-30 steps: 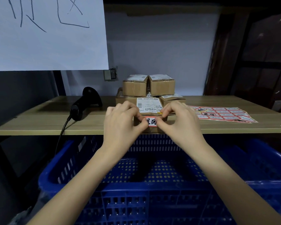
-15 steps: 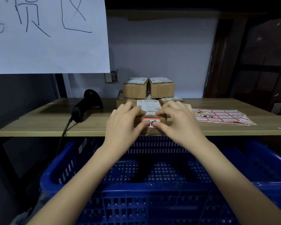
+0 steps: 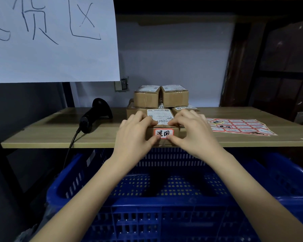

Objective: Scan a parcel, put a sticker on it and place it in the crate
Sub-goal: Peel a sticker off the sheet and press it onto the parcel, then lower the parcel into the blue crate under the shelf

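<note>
A small brown cardboard parcel (image 3: 177, 132) with a white shipping label on top sits at the front edge of the wooden shelf (image 3: 59, 135). A red-bordered white sticker (image 3: 164, 133) with black handwriting is stuck on its front face. My left hand (image 3: 136, 132) grips the parcel's left side, thumb under the sticker. My right hand (image 3: 192, 131) grips the right side the same way. The blue plastic crate (image 3: 164, 203) stands below the shelf, directly under my arms, with nothing visible inside.
A black barcode scanner (image 3: 94, 116) with its cable lies left of the parcel. Several more parcels (image 3: 161, 97) are stacked behind it. A sheet of red-bordered stickers (image 3: 240, 126) lies at the right. A large handwritten paper sign (image 3: 51, 41) hangs top left.
My thumbs have slid off the sticker's face to below it, so the whole sticker now shows. The fingers of both hands have closed over the parcel's top edge.
</note>
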Action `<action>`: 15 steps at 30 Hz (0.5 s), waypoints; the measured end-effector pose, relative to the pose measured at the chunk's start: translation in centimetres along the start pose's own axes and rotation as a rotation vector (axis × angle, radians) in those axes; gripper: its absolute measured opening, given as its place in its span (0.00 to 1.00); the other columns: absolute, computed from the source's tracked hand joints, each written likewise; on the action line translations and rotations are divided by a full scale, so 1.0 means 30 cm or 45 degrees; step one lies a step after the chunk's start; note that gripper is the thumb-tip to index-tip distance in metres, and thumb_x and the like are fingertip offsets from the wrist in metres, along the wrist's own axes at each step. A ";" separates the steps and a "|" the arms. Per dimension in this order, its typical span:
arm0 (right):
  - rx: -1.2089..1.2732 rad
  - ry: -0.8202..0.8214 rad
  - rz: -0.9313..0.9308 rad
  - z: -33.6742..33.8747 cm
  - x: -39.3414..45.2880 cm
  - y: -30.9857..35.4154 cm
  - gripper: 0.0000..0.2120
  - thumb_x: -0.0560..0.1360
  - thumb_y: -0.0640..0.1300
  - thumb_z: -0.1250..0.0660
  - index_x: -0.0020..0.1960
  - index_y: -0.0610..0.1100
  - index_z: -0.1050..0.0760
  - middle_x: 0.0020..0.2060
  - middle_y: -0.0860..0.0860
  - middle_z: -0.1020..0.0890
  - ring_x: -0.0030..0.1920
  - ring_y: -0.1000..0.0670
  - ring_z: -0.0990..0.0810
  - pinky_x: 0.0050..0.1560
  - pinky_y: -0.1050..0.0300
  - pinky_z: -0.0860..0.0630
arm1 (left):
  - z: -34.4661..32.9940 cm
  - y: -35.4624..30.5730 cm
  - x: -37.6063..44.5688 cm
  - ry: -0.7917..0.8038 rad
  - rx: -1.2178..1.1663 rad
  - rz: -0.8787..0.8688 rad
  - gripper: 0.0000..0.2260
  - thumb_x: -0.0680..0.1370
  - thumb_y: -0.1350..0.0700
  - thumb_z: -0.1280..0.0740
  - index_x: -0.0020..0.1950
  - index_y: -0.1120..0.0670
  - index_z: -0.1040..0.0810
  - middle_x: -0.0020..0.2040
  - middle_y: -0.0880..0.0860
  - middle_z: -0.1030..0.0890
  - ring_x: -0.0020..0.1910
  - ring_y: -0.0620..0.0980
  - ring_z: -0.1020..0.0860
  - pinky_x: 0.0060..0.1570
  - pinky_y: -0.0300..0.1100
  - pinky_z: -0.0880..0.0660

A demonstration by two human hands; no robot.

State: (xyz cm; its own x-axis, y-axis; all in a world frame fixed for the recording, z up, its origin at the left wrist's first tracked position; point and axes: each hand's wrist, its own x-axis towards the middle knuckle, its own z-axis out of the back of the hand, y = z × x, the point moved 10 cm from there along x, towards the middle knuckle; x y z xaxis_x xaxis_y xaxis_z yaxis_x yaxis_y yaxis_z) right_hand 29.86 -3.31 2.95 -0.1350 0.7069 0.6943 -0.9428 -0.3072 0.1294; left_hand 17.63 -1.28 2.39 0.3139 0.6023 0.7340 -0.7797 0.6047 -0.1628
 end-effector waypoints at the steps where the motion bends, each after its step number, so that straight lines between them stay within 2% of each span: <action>1: 0.040 0.029 0.007 -0.006 -0.002 -0.009 0.16 0.67 0.49 0.26 0.54 0.46 0.20 0.49 0.51 0.21 0.53 0.47 0.25 0.54 0.52 0.33 | -0.003 0.004 -0.002 0.035 -0.027 -0.001 0.17 0.70 0.48 0.29 0.57 0.51 0.22 0.51 0.51 0.24 0.53 0.52 0.25 0.49 0.45 0.32; 3: 0.270 0.085 -0.015 -0.006 -0.012 -0.032 0.17 0.68 0.46 0.27 0.56 0.45 0.21 0.51 0.50 0.22 0.54 0.48 0.25 0.58 0.52 0.29 | -0.010 0.027 -0.010 0.136 -0.282 0.063 0.23 0.69 0.48 0.28 0.63 0.49 0.25 0.53 0.49 0.27 0.52 0.46 0.25 0.52 0.36 0.30; 5: 0.609 0.020 -0.114 0.036 -0.021 -0.078 0.15 0.72 0.40 0.30 0.58 0.43 0.22 0.52 0.48 0.23 0.54 0.50 0.24 0.58 0.65 0.29 | 0.003 0.065 -0.010 0.179 -0.564 0.195 0.27 0.70 0.51 0.28 0.68 0.51 0.30 0.53 0.49 0.29 0.49 0.41 0.27 0.48 0.25 0.31; 6: 0.726 -0.050 -0.202 0.060 -0.025 -0.118 0.12 0.74 0.38 0.33 0.58 0.43 0.22 0.51 0.48 0.23 0.52 0.51 0.23 0.54 0.73 0.29 | 0.015 0.092 -0.004 0.159 -0.612 0.259 0.26 0.72 0.52 0.29 0.69 0.52 0.31 0.54 0.50 0.28 0.50 0.41 0.27 0.47 0.25 0.31; 7: 0.798 -0.101 -0.313 0.070 -0.026 -0.160 0.10 0.76 0.37 0.36 0.56 0.44 0.22 0.50 0.48 0.22 0.49 0.51 0.22 0.49 0.76 0.29 | 0.022 0.123 0.003 0.140 -0.631 0.332 0.24 0.74 0.53 0.32 0.69 0.53 0.30 0.55 0.52 0.25 0.51 0.44 0.26 0.50 0.29 0.30; 8: 0.854 -0.108 -0.433 0.056 -0.022 -0.204 0.10 0.78 0.38 0.39 0.55 0.46 0.22 0.48 0.48 0.21 0.46 0.50 0.21 0.46 0.74 0.27 | 0.017 0.154 0.010 0.141 -0.640 0.416 0.21 0.76 0.54 0.34 0.69 0.55 0.29 0.57 0.54 0.23 0.52 0.47 0.24 0.54 0.35 0.28; 10: 0.960 0.047 -0.652 -0.027 -0.013 -0.247 0.11 0.80 0.41 0.43 0.57 0.45 0.23 0.48 0.47 0.21 0.44 0.49 0.22 0.47 0.60 0.22 | -0.015 0.185 0.018 0.207 -0.633 0.556 0.19 0.78 0.53 0.38 0.67 0.57 0.28 0.59 0.58 0.20 0.57 0.53 0.22 0.61 0.45 0.27; 12: 1.011 0.235 -0.766 -0.113 -0.015 -0.234 0.16 0.81 0.43 0.45 0.63 0.38 0.27 0.50 0.46 0.23 0.45 0.49 0.23 0.51 0.51 0.22 | -0.061 0.173 0.018 0.294 -0.679 0.625 0.15 0.79 0.52 0.40 0.61 0.56 0.22 0.54 0.58 0.18 0.56 0.55 0.21 0.61 0.48 0.29; 13: 1.015 0.294 -0.776 -0.138 -0.018 -0.214 0.17 0.81 0.43 0.45 0.64 0.37 0.28 0.51 0.47 0.23 0.45 0.50 0.23 0.50 0.52 0.21 | -0.084 0.160 0.015 0.334 -0.729 0.642 0.12 0.79 0.52 0.40 0.52 0.54 0.19 0.48 0.58 0.18 0.51 0.54 0.20 0.59 0.49 0.28; 14: 0.998 0.335 -0.752 -0.151 -0.020 -0.191 0.16 0.81 0.44 0.46 0.62 0.38 0.26 0.49 0.48 0.22 0.44 0.52 0.23 0.48 0.56 0.21 | -0.104 0.146 0.011 0.362 -0.787 0.659 0.12 0.79 0.51 0.41 0.43 0.51 0.20 0.43 0.57 0.19 0.46 0.53 0.21 0.56 0.49 0.26; 15: 0.963 0.366 -0.720 -0.152 -0.024 -0.165 0.16 0.81 0.45 0.46 0.60 0.39 0.24 0.47 0.49 0.21 0.42 0.54 0.22 0.43 0.64 0.21 | -0.119 0.138 0.007 0.377 -0.835 0.673 0.13 0.79 0.50 0.41 0.39 0.51 0.22 0.41 0.58 0.20 0.43 0.52 0.23 0.52 0.49 0.25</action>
State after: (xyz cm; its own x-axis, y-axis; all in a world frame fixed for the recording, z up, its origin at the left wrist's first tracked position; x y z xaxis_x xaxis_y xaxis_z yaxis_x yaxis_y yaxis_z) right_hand 33.24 0.61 -1.43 0.1121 0.9723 0.2049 -0.4612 -0.1317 0.8775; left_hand 16.39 3.22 -0.49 0.1987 0.9420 0.2705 -0.4240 0.3314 -0.8428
